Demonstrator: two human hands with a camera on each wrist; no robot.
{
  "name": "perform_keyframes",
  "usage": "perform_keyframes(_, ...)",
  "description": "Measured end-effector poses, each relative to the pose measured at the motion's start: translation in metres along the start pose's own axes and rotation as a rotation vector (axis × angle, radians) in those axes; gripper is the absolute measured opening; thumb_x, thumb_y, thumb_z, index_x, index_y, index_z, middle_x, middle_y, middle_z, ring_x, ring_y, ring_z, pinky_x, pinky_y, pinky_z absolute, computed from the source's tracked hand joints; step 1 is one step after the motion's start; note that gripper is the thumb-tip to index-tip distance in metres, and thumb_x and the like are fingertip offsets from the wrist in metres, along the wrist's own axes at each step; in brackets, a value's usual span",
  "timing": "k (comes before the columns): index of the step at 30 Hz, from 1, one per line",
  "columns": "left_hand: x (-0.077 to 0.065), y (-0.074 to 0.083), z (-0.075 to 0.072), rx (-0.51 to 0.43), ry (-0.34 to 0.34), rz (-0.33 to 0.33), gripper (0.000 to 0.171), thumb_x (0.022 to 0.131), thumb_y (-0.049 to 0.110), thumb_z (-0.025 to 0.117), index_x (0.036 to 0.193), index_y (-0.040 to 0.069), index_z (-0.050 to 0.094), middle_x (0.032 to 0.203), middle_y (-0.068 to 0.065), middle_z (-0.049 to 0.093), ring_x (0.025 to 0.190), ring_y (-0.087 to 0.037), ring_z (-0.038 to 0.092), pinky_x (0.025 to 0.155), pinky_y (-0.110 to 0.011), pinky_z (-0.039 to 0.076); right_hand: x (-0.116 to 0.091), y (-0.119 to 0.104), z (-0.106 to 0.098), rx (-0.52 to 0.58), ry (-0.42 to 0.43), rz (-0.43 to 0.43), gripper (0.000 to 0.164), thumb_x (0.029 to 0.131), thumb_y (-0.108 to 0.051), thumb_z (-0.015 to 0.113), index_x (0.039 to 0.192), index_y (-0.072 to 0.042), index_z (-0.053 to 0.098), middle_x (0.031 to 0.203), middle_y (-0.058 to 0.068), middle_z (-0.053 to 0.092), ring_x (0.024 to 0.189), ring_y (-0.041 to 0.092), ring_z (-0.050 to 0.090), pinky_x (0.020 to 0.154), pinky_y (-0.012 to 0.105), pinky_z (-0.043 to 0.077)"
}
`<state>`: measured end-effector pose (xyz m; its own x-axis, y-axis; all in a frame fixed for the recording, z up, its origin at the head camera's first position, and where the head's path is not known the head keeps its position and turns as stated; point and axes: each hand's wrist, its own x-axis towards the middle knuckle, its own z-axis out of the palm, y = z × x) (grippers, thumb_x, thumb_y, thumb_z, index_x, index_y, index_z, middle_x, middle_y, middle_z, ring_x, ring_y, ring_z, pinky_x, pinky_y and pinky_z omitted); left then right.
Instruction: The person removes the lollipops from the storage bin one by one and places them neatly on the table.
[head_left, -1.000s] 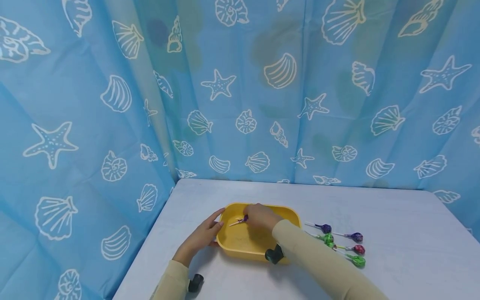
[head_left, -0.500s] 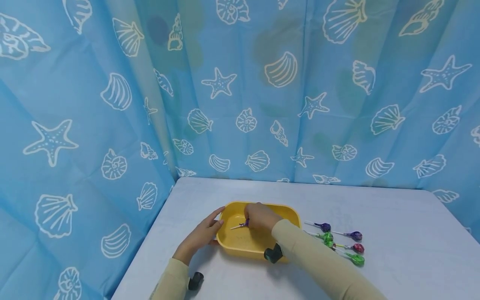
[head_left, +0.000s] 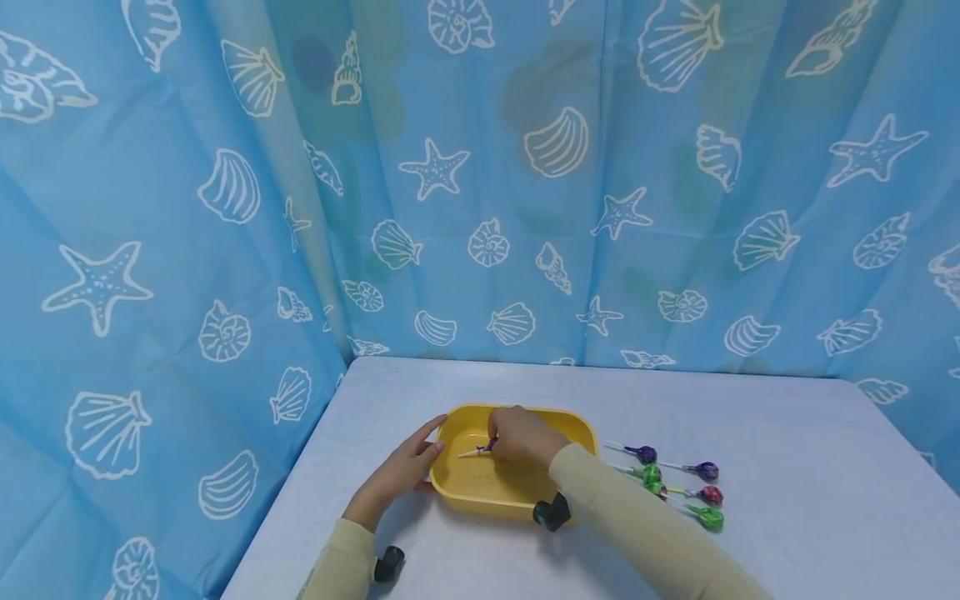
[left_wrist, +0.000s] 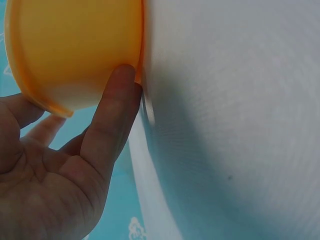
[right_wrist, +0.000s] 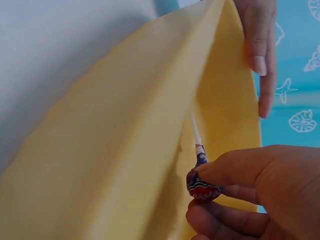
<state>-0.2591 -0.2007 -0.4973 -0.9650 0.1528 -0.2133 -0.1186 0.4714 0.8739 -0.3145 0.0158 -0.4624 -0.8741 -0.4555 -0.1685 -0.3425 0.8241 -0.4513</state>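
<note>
A shallow yellow plastic bin [head_left: 491,505] stands on the white table. My right hand [head_left: 522,433] reaches into it and pinches a lollipop [right_wrist: 200,187] by its wrapped head between thumb and fingers. This lollipop has a dark purple-blue wrapper with red on it, and its white stick points toward the bin's left end. My left hand [head_left: 408,462] rests against that left end from outside, its fingers fairly straight. In the left wrist view, one fingertip touches the lower part of the bin's wall and the thumb lies at the rim. My right hand hides part of the bin's interior.
Right of the bin lie several lollipops: two purple, a red one [head_left: 711,495] and green ones, including a front green lollipop [head_left: 708,517]. Their sticks point left. A blue curtain [head_left: 480,183] with white shell prints hangs behind and left of the table [head_left: 787,433].
The pinched lollipop's stick has tilted slightly closer to level. Both hands and the bin otherwise hold their places; the whole view has shifted a little.
</note>
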Motion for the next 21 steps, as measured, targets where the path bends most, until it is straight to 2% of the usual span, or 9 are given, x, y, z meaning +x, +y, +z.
perform_keyframes(6,0.000,0.002,0.002,0.006,0.014,-0.008,0.055,0.108,0.030,0.051,0.159,0.027,0.035,0.143,-0.026,0.050,0.099,-0.026,0.064,0.075,-0.040,0.062,-0.013,0.002,-0.008,0.086,-0.005,0.028,0.013,0.087,-0.011,0.074,0.099,-0.011,0.069,0.087,0.000,0.061,0.078,0.019,0.056,0.077,0.033,0.052)
perform_keyframes(15,0.000,0.002,0.002,-0.002,0.016,-0.010,0.054,0.108,0.030,0.052,0.159,0.027,0.035,0.146,-0.026,0.049,0.099,-0.026,0.064,0.076,-0.040,0.062,-0.028,0.015,-0.011,0.136,0.084,-0.022,0.015,0.086,-0.016,0.075,0.099,-0.013,0.068,0.084,-0.002,0.061,0.078,0.019,0.056,0.073,0.032,0.052)
perform_keyframes(21,-0.001,0.004,0.002,-0.004,0.006,-0.004,0.054,0.108,0.028,0.051,0.159,0.026,0.035,0.142,-0.027,0.051,0.100,-0.028,0.064,0.075,-0.042,0.062,-0.041,0.022,-0.014,0.164,0.143,-0.004,0.014,0.088,-0.016,0.076,0.098,-0.015,0.067,0.084,-0.002,0.061,0.079,0.019,0.055,0.074,0.032,0.053)
